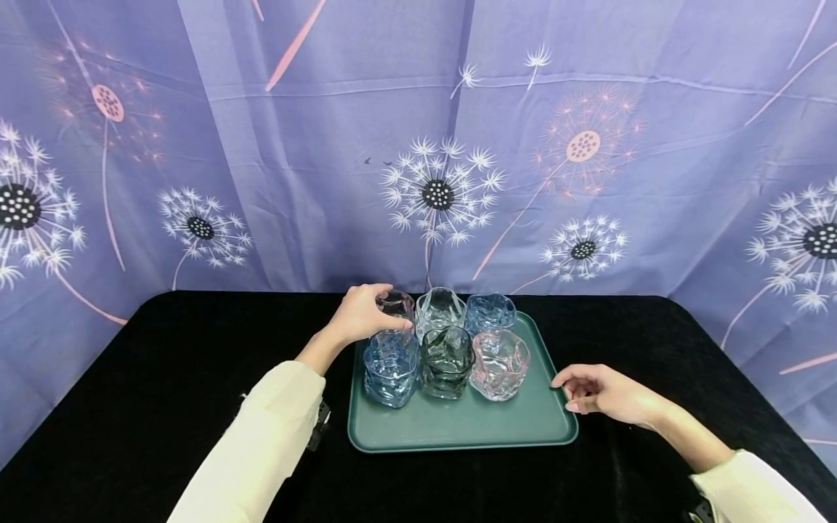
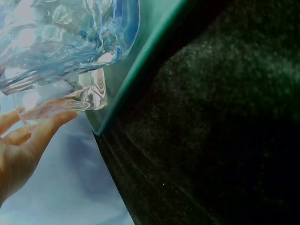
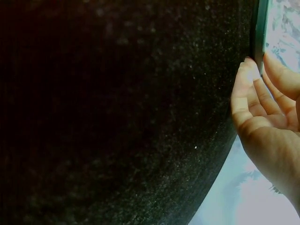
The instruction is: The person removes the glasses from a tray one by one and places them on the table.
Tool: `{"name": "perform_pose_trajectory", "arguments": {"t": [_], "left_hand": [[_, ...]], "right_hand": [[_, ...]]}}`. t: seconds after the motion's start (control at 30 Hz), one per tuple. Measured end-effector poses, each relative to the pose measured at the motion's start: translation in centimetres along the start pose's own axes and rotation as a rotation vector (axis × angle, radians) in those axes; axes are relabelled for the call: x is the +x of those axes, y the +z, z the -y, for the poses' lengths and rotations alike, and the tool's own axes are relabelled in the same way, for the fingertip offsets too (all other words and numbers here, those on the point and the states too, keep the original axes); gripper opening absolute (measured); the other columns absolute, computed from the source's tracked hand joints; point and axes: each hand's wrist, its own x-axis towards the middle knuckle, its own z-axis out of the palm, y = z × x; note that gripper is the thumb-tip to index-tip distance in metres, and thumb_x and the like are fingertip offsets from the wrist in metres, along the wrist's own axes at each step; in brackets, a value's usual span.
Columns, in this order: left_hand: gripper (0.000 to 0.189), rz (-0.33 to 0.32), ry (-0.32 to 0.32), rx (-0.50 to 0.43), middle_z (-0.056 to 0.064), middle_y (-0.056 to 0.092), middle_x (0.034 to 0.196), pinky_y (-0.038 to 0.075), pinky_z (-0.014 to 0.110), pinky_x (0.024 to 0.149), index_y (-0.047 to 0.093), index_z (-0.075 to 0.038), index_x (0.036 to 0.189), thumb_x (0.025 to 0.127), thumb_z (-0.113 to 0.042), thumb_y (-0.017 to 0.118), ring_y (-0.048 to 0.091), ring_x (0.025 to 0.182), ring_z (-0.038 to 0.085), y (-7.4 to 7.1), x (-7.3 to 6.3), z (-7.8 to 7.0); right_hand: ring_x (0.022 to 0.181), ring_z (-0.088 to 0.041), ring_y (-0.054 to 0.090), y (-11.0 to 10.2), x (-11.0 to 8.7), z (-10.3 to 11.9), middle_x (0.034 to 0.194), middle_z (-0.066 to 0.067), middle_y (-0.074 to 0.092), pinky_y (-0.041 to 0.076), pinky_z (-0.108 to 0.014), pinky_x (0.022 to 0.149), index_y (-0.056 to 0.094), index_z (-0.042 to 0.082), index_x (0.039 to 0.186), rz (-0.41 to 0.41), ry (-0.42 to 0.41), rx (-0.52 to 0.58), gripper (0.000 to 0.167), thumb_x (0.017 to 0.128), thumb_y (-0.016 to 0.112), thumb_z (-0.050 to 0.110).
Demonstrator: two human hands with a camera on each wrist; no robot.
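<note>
My left hand [image 1: 364, 314] curls round a pinkish clear glass [image 1: 397, 305] at the tray's back left corner. In the left wrist view, the thumb lies along the side of that glass [image 2: 89, 96]. Just in front of it stands a blue glass [image 1: 391, 369]. My right hand [image 1: 604, 392] is at the right edge of the green tray [image 1: 451, 428]. The right wrist view has its thumb on one side of the tray's rim [image 3: 259, 37] and its fingers on the other.
Beside the blue glass stand a dark grey-green glass [image 1: 447, 363] and a pink-rimmed glass [image 1: 500, 365]. Behind them are a clear glass [image 1: 441, 311] and another blue glass [image 1: 490, 312]. Black cloth [image 1: 196, 392] covers the table; a purple dandelion-print curtain [image 1: 327, 160] hangs behind.
</note>
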Motion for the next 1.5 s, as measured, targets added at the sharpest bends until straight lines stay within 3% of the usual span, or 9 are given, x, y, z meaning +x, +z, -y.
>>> {"name": "perform_pose_trajectory", "arguments": {"t": [0.4, 0.63, 0.8, 1.07, 1.3, 1.5], "left_hand": [[0.080, -0.004, 0.025, 0.021, 0.016, 0.049, 0.131, 0.035, 0.046, 0.098, 0.048, 0.001, 0.130, 0.068, -0.037, 0.079, 0.036, 0.124, 0.035, -0.8, -0.3, 0.0], [0.079, -0.031, 0.051, 0.023, 0.017, 0.049, 0.130, 0.033, 0.047, 0.099, 0.047, 0.003, 0.130, 0.068, -0.035, 0.079, 0.036, 0.124, 0.037, -2.2, -0.1, 0.2], [0.078, -0.071, 0.089, 0.037, 0.022, 0.051, 0.125, 0.037, 0.045, 0.096, 0.048, 0.007, 0.127, 0.068, -0.033, 0.079, 0.043, 0.119, 0.036, -3.5, -0.2, 0.7], [0.077, -0.106, 0.082, 0.050, 0.026, 0.054, 0.119, 0.042, 0.045, 0.089, 0.047, 0.010, 0.127, 0.068, -0.029, 0.079, 0.055, 0.105, 0.035, -6.0, -1.2, 2.1], [0.078, -0.116, 0.041, 0.111, 0.028, 0.051, 0.122, 0.038, 0.050, 0.092, 0.045, 0.011, 0.127, 0.071, -0.033, 0.077, 0.046, 0.113, 0.041, -8.6, -2.7, 4.0], [0.078, -0.134, 0.009, 0.156, 0.031, 0.053, 0.116, 0.041, 0.051, 0.086, 0.044, 0.013, 0.126, 0.072, -0.034, 0.076, 0.052, 0.104, 0.041, -10.4, -4.3, 6.2]], "right_hand": [[0.070, -0.009, 0.051, 0.0, 0.0, -0.1, 0.083, -0.015, 0.051, 0.047, -0.027, 0.058, 0.049, -0.014, 0.113, -0.001, 0.008, 0.006, 0.033, 0.087, 0.059, 0.003], [0.070, -0.009, 0.051, 0.0, 0.1, -0.1, 0.084, -0.016, 0.052, 0.047, -0.026, 0.058, 0.050, -0.013, 0.112, -0.006, 0.008, -0.002, 0.031, 0.086, 0.059, 0.001], [0.071, -0.010, 0.052, -0.1, 0.0, 0.1, 0.084, -0.015, 0.052, 0.048, -0.027, 0.059, 0.050, -0.013, 0.112, -0.013, 0.021, -0.012, 0.032, 0.086, 0.060, 0.002], [0.071, -0.011, 0.052, -0.2, 0.0, 0.2, 0.084, -0.015, 0.052, 0.048, -0.027, 0.059, 0.050, -0.012, 0.113, -0.016, 0.037, -0.020, 0.032, 0.086, 0.060, 0.002], [0.069, -0.010, 0.051, -0.1, -0.1, 0.2, 0.086, -0.015, 0.052, 0.047, -0.027, 0.058, 0.050, -0.013, 0.113, -0.013, 0.035, -0.011, 0.032, 0.086, 0.059, 0.003], [0.069, -0.009, 0.051, 0.0, 0.0, 0.1, 0.085, -0.015, 0.053, 0.047, -0.027, 0.058, 0.050, -0.013, 0.112, -0.008, 0.023, -0.009, 0.032, 0.086, 0.060, 0.002]]}}
